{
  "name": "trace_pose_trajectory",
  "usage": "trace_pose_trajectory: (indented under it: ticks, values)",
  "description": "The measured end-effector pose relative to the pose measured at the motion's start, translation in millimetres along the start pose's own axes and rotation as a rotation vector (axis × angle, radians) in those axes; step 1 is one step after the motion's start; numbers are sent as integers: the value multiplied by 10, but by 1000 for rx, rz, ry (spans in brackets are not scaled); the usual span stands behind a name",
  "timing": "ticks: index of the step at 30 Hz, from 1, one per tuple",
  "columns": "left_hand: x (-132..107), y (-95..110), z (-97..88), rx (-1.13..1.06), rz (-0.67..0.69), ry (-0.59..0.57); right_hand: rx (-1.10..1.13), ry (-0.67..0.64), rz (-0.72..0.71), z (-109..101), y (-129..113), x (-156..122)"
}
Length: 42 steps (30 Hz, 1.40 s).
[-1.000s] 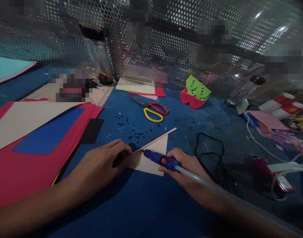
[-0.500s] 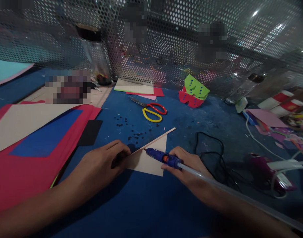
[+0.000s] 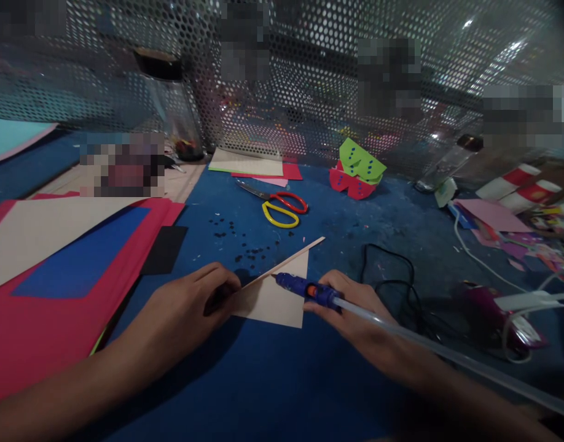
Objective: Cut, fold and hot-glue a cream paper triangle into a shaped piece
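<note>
My right hand (image 3: 356, 301) is closed around a blue glue gun (image 3: 300, 287), with a long clear glue stick (image 3: 402, 334) coming out of its back end. The nozzle points left, at the edge of a thin pale stick (image 3: 295, 255). That stick lies slantwise along the upper edge of a cream piece of paper (image 3: 273, 306). At the near left end, my left hand (image 3: 208, 291) pinches the stick and the paper's corner; its fingertips are partly hidden. Whether the nozzle touches the stick or the paper, I cannot tell.
Scissors (image 3: 282, 209) lie beyond the paper, by scattered black bits (image 3: 252, 253). Red paper sheets (image 3: 65, 344) and a black card (image 3: 164, 250) are left. Green and red paper cutouts (image 3: 358, 172) stand at the back. A black cord (image 3: 413, 276) and a purple device (image 3: 503, 316) lie right.
The glue gun's nozzle has shifted very slightly to the right along the stick. The whole view has drifted a little; both hands keep their holds.
</note>
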<state>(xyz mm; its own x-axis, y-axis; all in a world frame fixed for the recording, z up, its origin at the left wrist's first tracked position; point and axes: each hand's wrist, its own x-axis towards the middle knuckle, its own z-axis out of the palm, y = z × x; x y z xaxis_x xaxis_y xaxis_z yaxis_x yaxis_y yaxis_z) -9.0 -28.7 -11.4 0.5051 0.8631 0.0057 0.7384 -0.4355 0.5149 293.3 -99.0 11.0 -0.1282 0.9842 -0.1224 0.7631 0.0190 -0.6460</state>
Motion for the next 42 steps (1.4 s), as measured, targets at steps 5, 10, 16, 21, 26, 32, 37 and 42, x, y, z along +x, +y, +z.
trace_pose_trajectory:
  ticks: [5, 10, 16, 21, 26, 32, 37, 42]
  values:
    - [-5, -9, 4, -8, 5, 16, -12, 23, 3, -8, 23, 4]
    - [-10, -31, 21, -20, 8, 25, -44, 33, -9, -27, 20, -2]
    - [-5, -9, 16, -3, 17, 38, -45, 24, -11, -34, 76, 10]
    - [1, 2, 7, -2, 12, 40, -82, 28, 7, -14, 147, 37]
    - [4, -11, 2, 10, 6, 19, -77, 37, 6, -47, 100, 25]
    - [5, -52, 30, 29, 12, 26, -44, 36, 21, -97, 68, 7]
    - [10, -70, 30, 39, -14, 5, -65, 49, 28, -96, 120, 17]
    - [13, -8, -21, 32, -21, 5, -85, 52, 35, -119, 108, 16]
